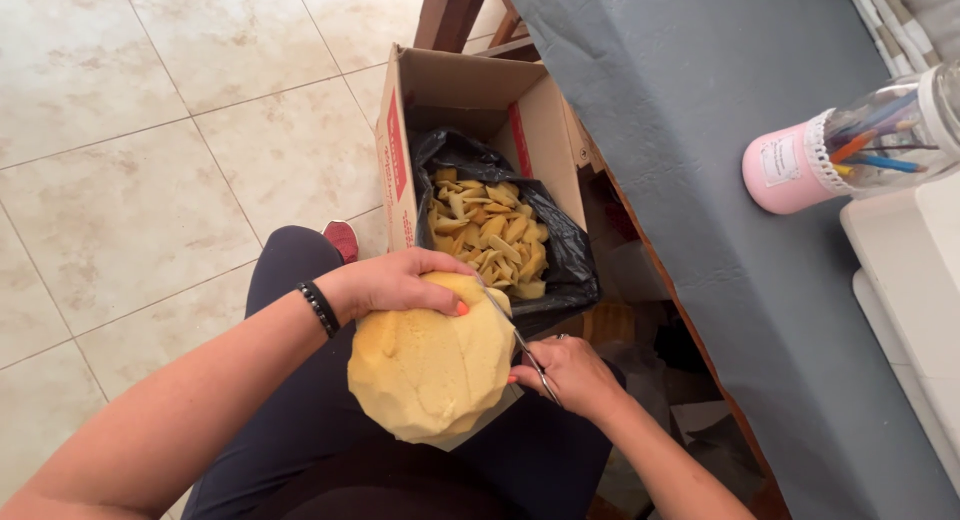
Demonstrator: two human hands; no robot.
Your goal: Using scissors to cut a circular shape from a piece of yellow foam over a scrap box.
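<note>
Gripping one large yellow foam block (430,370) from above, the left hand (400,282) is seen with its fingers curled over the top edge, and one black bracelet (320,309) is worn on that wrist. Just to the right of the block, the right hand (570,375) is closed round the handles of one pair of scissors (520,345), whose blades are laid against the block's upper right edge. The block is held over the lap, between the two hands. Just beyond the hands, one cardboard box (400,150) is stood on the tiled floor (130,160), lined with one black plastic bag (570,250) and holding many yellow foam offcuts (490,230), too many to be counted. One red shoe (343,239) is seen beside the box. Well to the right of the hands, one grey-covered table (700,130) is set, and on it one pink-based jar (850,145) holding several coloured pencils
</note>
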